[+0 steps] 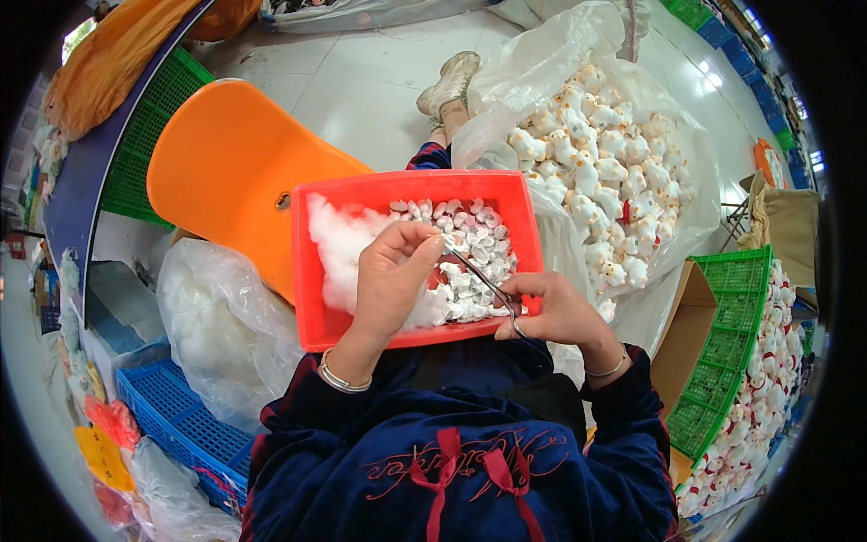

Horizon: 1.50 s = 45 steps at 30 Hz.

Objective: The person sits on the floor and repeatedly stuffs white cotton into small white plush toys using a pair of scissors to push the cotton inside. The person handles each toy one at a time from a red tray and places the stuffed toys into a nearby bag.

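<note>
A red plastic tray rests on my lap, with fluffy white stuffing along its left side and many small white curled fabric pieces on its right. My right hand grips the looped handles of slim metal forceps, which slant up and left over the tray. At their tip, my left hand is closed with thumb and forefinger pinched together. A small whitish bit shows at those fingertips; most of it is hidden.
Right of the tray, a clear plastic bag holds many small white plush toys. An orange chair and a bag of stuffing stand left. Blue and green crates, plus a cardboard box, flank me.
</note>
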{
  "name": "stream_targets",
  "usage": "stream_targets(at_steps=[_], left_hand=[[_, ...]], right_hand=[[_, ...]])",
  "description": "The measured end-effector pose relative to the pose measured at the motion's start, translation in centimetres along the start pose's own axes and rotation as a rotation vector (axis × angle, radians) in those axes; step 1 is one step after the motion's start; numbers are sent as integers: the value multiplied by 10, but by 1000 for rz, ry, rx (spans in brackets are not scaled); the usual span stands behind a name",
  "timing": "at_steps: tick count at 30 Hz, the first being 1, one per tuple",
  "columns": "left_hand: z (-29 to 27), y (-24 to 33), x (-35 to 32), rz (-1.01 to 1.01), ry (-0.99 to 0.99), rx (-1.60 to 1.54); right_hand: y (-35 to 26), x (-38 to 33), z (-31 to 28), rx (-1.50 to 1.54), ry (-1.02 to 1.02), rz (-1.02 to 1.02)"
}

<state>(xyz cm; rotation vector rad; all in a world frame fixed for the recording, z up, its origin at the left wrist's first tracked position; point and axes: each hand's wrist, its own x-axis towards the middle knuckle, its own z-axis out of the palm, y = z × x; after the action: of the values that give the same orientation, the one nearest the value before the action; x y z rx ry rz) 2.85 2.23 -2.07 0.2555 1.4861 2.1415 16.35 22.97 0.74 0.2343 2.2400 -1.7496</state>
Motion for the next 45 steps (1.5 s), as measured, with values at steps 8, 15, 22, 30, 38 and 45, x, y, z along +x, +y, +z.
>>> stream_targets(at_steps=[8, 15, 22, 30, 38, 45], left_hand=[[5, 4, -6, 169, -17, 144], [10, 0, -7, 488, 53, 612], [-5, 11, 4, 52, -44, 311], [-14, 36, 26, -372, -633, 357], [-20, 56, 23, -371, -592, 472], [-18, 45, 16, -111, -735, 495]], right_hand=[[3, 3, -2, -65, 7, -87], [2, 7, -1, -83, 48, -74], [-1, 1, -12, -75, -23, 60], [-3, -8, -22, 6, -181, 93], [-7, -19, -25, 46, -211, 151], [-1, -20, -28, 29, -265, 159]])
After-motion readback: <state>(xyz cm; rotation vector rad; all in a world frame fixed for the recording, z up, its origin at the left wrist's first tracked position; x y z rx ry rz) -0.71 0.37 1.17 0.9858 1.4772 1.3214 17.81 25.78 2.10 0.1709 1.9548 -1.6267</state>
